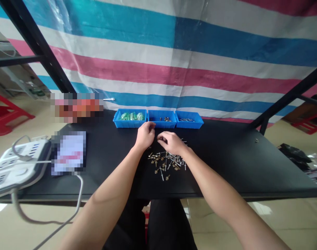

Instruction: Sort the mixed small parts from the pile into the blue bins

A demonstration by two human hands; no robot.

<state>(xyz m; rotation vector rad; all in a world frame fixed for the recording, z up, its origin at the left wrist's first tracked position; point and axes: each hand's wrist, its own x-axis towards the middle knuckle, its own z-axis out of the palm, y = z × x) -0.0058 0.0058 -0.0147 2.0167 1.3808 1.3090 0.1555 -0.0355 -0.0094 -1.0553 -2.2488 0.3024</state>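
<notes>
My left hand [145, 135] hovers at the front of the middle blue bin [162, 124], its fingers curled together; whatever they hold is hidden. Close by on the right, my right hand [172, 142] is pinched above a loose pile, with a small brownish speck at its fingertips too tiny to name. Brass-coloured screws [167, 177] and silver blind rivets [162, 174] lie mixed on the black table. A few brassy pieces [167, 119] sit inside the middle bin. Silver rivets [186, 120] rest in the right blue bin [191, 125], and green-and-white packets [132, 116] fill the left blue bin [119, 124].
The black table [233, 156] has a white power strip [23, 159] with cables at its left end. A blurred-out flat item [71, 152] lies beside it. Behind the bins hangs a striped sheet [158, 73], between dark metal posts. One small piece [256, 140] lies far right.
</notes>
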